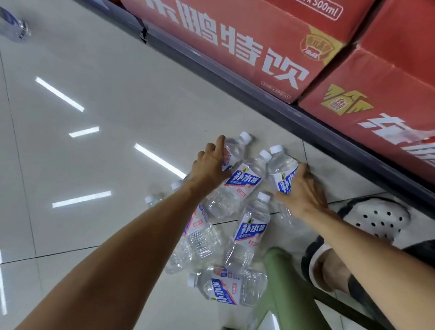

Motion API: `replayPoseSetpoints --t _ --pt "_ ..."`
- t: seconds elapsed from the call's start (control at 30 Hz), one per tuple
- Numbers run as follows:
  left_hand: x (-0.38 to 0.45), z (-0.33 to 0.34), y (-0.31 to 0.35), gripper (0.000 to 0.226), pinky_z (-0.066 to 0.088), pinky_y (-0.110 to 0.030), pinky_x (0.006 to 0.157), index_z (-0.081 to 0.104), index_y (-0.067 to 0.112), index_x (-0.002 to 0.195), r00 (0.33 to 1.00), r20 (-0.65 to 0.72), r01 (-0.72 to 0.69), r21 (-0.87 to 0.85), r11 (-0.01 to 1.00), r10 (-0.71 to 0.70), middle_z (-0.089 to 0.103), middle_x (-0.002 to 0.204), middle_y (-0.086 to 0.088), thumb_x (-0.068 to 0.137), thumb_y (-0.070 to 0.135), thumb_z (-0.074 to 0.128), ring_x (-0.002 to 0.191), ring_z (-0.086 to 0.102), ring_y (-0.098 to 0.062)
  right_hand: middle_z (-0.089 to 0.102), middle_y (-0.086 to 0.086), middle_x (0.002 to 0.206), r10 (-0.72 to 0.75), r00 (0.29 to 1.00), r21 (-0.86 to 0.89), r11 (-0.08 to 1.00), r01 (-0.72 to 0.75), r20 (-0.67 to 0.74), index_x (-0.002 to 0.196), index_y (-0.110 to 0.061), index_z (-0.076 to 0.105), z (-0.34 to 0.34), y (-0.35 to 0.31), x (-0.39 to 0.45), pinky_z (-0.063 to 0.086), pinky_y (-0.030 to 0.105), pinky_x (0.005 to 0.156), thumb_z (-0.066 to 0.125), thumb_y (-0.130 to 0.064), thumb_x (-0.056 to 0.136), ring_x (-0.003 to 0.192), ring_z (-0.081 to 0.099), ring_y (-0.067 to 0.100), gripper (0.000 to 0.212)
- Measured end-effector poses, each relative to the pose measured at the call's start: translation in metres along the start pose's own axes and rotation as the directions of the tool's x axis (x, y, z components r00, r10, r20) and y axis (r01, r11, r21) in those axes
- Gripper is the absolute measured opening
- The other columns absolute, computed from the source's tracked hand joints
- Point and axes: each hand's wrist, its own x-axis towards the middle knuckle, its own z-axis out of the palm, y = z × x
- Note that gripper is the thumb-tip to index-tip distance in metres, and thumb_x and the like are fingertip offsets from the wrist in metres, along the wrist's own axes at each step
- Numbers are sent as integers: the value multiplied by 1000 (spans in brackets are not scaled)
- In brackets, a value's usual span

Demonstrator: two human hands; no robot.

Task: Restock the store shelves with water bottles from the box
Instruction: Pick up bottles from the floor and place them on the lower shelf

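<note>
Both-handed, left grip (pixel 210 164) & right grip (pixel 304 192) each curl round 1 clear plastic bottle on glossy tile floor (pixel 82 154).

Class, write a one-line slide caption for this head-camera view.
Left hand and right hand each grip a water bottle from the pile on the tiled floor beside red drink cartons.

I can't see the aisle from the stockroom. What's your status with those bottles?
Left hand grips the far bottle, right hand grips another bottle. Remaining bottles loose on the floor, none shelved. Green stool crowds the pile.
</note>
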Motion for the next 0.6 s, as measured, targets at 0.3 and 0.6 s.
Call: replayPoseSetpoints --t 0.3,0.6 --pt "-29 -23 17 91 52 -46 95 22 24 148 983 -121 -150 -76 986 140 44 143 -7 77 33 80 121 53 -30 59 12 114 -102 992 -15 995 101 -73 124 -13 31 -50 16 -49 47 34 71 77 -34 75 96 59 29 71" --pt "-58 -66 84 90 51 -50 96 24 21 148 929 -159 -347 -72 935 333 44 143 -7 78 32 80 121 53 -30 57 6 102 -113 973 30 992 122 -204 121 -17 30 -112 10 -109 38 28 60 75 -38 73 77 55 25 69"
